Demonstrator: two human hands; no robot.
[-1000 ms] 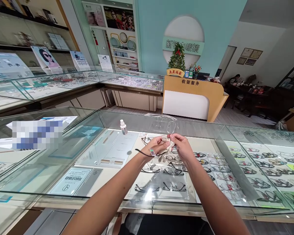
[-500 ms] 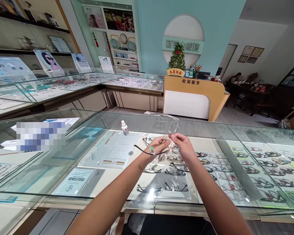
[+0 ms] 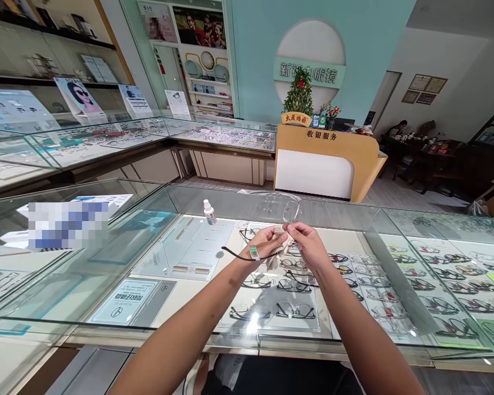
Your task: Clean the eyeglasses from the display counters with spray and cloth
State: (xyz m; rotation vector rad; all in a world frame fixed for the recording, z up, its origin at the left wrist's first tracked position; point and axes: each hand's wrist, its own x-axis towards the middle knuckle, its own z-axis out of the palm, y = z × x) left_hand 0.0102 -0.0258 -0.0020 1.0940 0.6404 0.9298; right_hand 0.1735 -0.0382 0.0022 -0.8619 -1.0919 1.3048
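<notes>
Beige cloth sits in the curled left hand, while the glasses, pinched at the frame by the right hand, rise just beyond both hands, front near upright, dark temple pointing leftward past the left hand.

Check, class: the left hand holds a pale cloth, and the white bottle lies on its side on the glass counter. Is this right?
Not quite: the white bottle stands upright on the glass counter, as the head view shows. The left hand does hold a pale cloth.
</notes>
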